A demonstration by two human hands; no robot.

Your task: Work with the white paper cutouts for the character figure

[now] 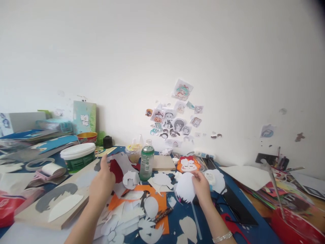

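Observation:
My right hand (201,186) pinches the edge of a rounded white paper cutout (185,187), which has dark jagged strokes along its lower rim. One digit of my left hand (103,178) points upward, while its other fingers are mostly hidden; the hand is closed against grey and dark red paper (117,171). Between the hands lie a white cutout with a notch (131,180), an orange sheet (162,223) and several overlapping white scraps (122,217). An orange-haired paper face (189,165) lies just beyond my right hand. A patterned pen-like stick (163,215) rests on the orange sheet.
A green-capped plastic bottle (146,162) stands mid-table before a pale block (164,163). To the left are a lidded tub (78,157) and a wooden board (61,220) bearing cutouts. A red container (294,227) and stacked papers (286,193) sit at right. Drawings (182,89) hang on the wall.

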